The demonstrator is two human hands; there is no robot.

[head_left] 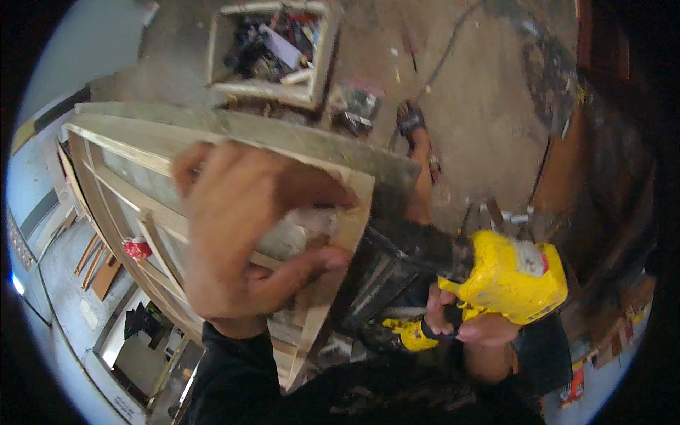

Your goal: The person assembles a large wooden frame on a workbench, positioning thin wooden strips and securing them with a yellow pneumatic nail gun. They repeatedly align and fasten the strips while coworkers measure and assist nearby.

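Note:
My right hand (489,330) is wrapped round the handle of a yellow and black nail gun (520,276). The tool's black front part points left, close against the end board (322,315) of a pale wooden frame (117,185). My left hand (234,227) is slightly blurred above that end of the frame. Its thumb and fingers curve in a C shape, with their tips on the end board. Between them shows a blurred, pale grey patch that I cannot make out. The frame, made of thin slats with crosspieces, stretches away to the left.
A greyish board (304,134) runs beneath the frame's far side. Beyond it, a wooden box (320,57) of mixed small items stands on the floor beside a clear plastic bag (358,106). A sandalled foot (411,119), a cable (453,46) and wood offcuts (496,212) are to the right.

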